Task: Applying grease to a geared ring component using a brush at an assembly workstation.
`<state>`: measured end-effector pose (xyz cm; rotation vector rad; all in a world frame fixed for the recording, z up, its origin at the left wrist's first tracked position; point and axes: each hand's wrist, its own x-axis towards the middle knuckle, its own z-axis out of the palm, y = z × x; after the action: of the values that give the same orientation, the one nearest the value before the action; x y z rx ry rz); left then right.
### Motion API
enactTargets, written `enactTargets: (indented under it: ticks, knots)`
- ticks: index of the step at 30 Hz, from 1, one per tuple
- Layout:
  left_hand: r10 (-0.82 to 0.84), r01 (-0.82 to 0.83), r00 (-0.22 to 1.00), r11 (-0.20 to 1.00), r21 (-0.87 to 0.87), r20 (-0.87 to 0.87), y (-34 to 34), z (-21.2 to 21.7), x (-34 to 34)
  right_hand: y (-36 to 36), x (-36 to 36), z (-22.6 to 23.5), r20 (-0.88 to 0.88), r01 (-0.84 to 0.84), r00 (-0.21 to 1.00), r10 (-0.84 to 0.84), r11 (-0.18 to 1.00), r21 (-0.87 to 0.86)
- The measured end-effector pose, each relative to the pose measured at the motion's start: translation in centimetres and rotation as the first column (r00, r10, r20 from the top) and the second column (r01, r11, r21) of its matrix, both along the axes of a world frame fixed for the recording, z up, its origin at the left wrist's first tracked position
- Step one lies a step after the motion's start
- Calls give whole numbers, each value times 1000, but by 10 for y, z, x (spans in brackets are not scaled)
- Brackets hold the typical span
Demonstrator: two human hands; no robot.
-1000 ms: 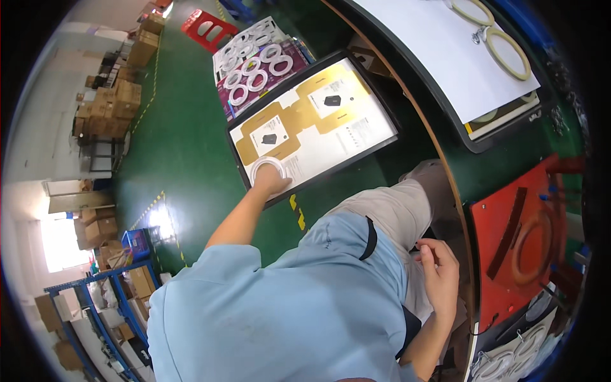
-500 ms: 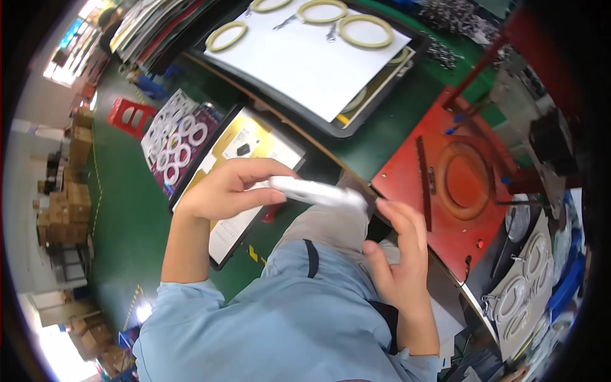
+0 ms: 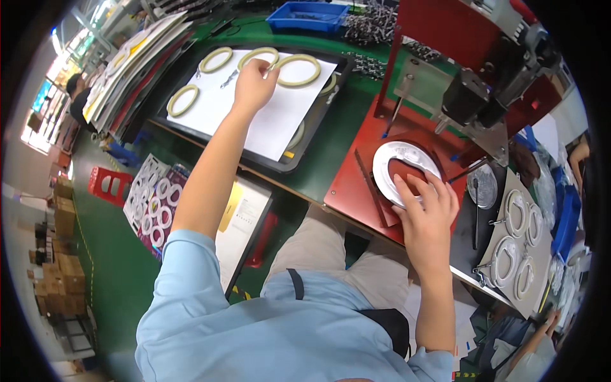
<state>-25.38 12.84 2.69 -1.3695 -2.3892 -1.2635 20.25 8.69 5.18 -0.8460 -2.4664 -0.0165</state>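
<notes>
A white ring (image 3: 386, 170) with a shiny face lies in the round seat of a red press base (image 3: 347, 184). My right hand (image 3: 425, 210) is closed on its near edge, several fingers reaching over the ring's hole. My left hand (image 3: 256, 86) stretches over a white sheet (image 3: 270, 137) on a black tray (image 3: 286, 167). Its fingertips are pinched together between two pale yellow rings, one behind the hand (image 3: 249, 57) and one to its right (image 3: 299, 82). What they hold is too small to make out. A small metal clasp (image 3: 229, 79) lies left of this hand.
The press head (image 3: 468, 95) hangs over the red base. Right of it, a board (image 3: 512, 239) bears several white rings with clasps. A blue bin (image 3: 309, 16) and piled metal parts (image 3: 375, 28) lie at the back. Stacked boards (image 3: 137, 76) stand at the left.
The white ring has gone from my left hand to the red press base, where my right hand now touches it. My left hand has moved forward onto the sheet with yellow rings.
</notes>
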Motion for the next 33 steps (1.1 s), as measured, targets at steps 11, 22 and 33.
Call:
enactTargets:
  ticks: [11, 22, 33]
  knots:
    - [113, -126, 990, 976, -175, -86, 43, -32, -17, -16, 4, -30, 84, 119, 990, -110, 986, -120]
    - [119, -163, 976, 953, -257, -180, 34, -25, -12, -56, 21, 3, 36, 18, 999, -11, 979, -201]
    - [-291, 288, 937, 957, 42, 194, -11, 52, 69, -60, 12, 1, -519, -354, 854, -34, 693, -628]
